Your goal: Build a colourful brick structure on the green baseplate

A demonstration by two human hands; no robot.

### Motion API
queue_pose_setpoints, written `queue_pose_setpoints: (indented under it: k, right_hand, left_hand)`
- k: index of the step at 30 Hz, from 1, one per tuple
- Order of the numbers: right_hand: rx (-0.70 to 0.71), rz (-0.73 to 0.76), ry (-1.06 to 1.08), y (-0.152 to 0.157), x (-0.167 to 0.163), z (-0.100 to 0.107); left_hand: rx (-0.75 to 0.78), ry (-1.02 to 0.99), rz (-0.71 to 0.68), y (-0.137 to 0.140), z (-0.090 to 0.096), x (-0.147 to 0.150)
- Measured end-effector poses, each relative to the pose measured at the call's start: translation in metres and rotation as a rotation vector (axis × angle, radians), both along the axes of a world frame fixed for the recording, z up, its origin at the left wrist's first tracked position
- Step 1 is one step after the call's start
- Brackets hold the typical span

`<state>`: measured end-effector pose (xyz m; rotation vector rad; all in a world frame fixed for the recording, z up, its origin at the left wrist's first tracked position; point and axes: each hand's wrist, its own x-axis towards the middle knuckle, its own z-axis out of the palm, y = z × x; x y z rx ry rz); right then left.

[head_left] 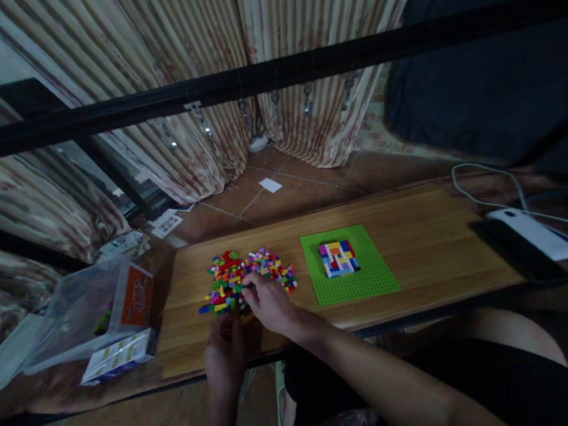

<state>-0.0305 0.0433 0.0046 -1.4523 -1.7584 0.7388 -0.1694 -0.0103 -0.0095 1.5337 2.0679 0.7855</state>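
Head view. Landmark: flat green studded plastic baseplate [344, 292], lying on the brown wood-grain tabletop [432, 245]. Low multicoloured plastic brick patch [338, 258] sits on baseplate. Heap of small multicoloured plastic bricks [227, 272] left of baseplate, apparently kept apart so studs stay accessible. Right hand [271, 301], left of baseplate, reaches into heap, fingertips bent together, presumably to suit small pieces. Left hand [224, 353], farther left of baseplate, curls at heap's near edge. Whether either grasps a brick: cannot tell.

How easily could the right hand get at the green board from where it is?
Probably yes: the right hand is at the brick pile, and the green board lies just to its right, with nothing tall between them.
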Motion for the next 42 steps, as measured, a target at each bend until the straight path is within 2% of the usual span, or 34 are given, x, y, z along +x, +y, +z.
queue_pose_setpoints:
  k: [4,7,11,15,20,23,27,31,36,42]
  right_hand:
    - [-0.178,-0.119,0.500,-0.007,0.024,-0.009]
    - [-0.331,-0.208,0.881,-0.019,0.057,-0.011]
    - [-0.293,-0.366,1.033,-0.040,0.106,-0.007]
    - [-0.278,-0.511,1.010,-0.060,0.144,-0.012]
    - [-0.214,-0.671,0.894,-0.072,0.181,-0.027]
    - [-0.146,-0.737,0.772,-0.068,0.195,-0.033]
    - [-0.067,-0.784,0.603,-0.057,0.196,-0.039]
    - [-0.049,-0.812,0.467,-0.054,0.191,-0.042]
    - [-0.077,-0.817,0.226,-0.055,0.192,-0.034]
    - [-0.113,-0.713,0.300,-0.051,0.203,-0.033]
  left_hand:
    - [-0.016,-0.038,-0.003,-0.004,0.003,0.001]
    - [0.052,-0.019,-0.001,-0.006,0.005,0.005]
    - [0.214,0.011,-0.033,-0.006,0.006,0.015]
    - [0.296,0.006,-0.142,-0.002,0.011,0.037]
    - [0.313,-0.010,-0.453,0.002,0.019,0.086]
    - [0.256,-0.027,-0.638,0.005,0.019,0.124]
    - [0.027,-0.078,-0.797,0.013,0.016,0.171]
    - [-0.158,-0.112,-0.873,0.022,0.014,0.201]
    - [-0.207,-0.076,-0.900,0.027,0.010,0.216]
    - [-0.212,-0.075,-0.897,0.025,0.005,0.217]
